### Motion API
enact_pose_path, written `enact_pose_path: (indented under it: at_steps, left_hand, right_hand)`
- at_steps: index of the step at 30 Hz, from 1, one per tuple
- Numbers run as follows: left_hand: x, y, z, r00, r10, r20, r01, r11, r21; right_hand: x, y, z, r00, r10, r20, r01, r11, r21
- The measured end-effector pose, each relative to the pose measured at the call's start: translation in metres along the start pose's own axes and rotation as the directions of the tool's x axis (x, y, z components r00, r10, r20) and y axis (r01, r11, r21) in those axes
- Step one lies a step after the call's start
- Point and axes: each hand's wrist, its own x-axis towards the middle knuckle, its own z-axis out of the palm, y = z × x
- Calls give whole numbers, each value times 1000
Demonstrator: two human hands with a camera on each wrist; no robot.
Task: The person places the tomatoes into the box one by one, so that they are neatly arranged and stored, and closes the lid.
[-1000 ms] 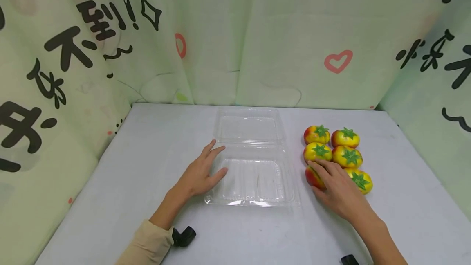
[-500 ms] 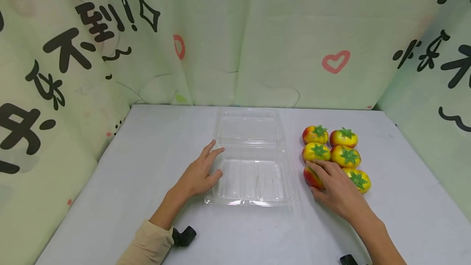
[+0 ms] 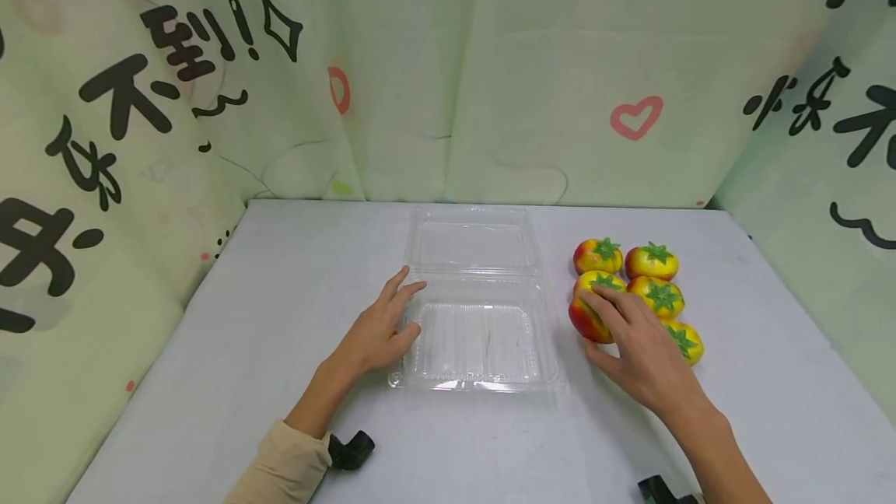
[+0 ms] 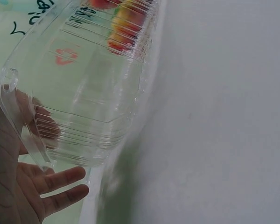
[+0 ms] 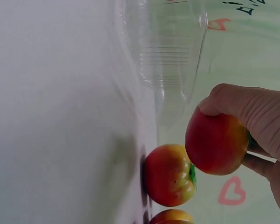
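Note:
A yellow-and-red persimmon (image 3: 585, 321) with a green leafy top is held between the thumb and fingers of my right hand (image 3: 644, 356). In the right wrist view, this persimmon (image 5: 213, 142) is up off the table, higher than the persimmon (image 5: 168, 175) behind it. My left hand (image 3: 378, 333) rests at the left edge of a clear plastic clamshell box (image 3: 479, 387), its fingers spread and relaxed. The left wrist view shows the fingers (image 4: 63, 179) straight beside the box's wall. The box's lid (image 3: 474, 243) lies folded back, away from me.
Several more persimmons (image 3: 652, 263) stand in two columns on the right of the white table (image 3: 315, 247). One of them (image 3: 686, 342) is partly covered by my right hand. Printed cloth (image 3: 546, 99) encloses the back and sides.
My right hand has lifted the nearest left persimmon from the table, shifting it slightly up and left in the head view. The left hand and the box stay in place.

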Motion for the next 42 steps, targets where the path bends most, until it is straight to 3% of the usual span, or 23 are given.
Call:
enact_pose_path:
  at_steps: [10, 22, 34, 42]
  left_hand:
    - [2, -1, 3, 1000, -22, 15, 22, 1000, -23]
    - [6, -1, 4, 999, -33, 10, 33, 999, -21]
    - [7, 2, 3, 999, 13, -35, -14, 1000, -26]
    - [7, 4, 3, 998, 35, -46, -35, 999, -17]
  right_hand:
    - [20, -16, -6, 998, -50, -48, 50, 999, 6]
    - [37, -33, 1, 995, -83, -62, 86, 995, 43]
    - [58, -61, 9, 987, -141, -84, 148, 985, 92]
    - [71, -78, 18, 986, -158, -53, 163, 979, 120]
